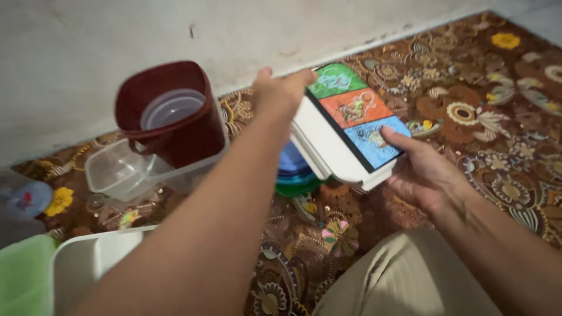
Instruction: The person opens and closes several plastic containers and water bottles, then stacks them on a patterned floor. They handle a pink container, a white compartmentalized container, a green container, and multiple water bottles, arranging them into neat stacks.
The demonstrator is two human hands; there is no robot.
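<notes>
Head view: left hand (280,93), right hand (424,169) fingers grip white tray stack (328,143); lids beneath mostly hidden.

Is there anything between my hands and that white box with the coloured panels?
Nothing visible. The left hand grips the far end of the white box, and the right hand holds its near end, thumb on the blue panel.

Containers on a patterned floor covering beside a pale wall.
A dark red jug (170,111) stands inside a clear plastic tub (120,172), a clear round lid (171,107) within it. Stacked blue and green round lids (294,172) lie on the brown floral carpet (480,99). A white bin (88,260) and a green bin (23,275) sit at lower left.
</notes>
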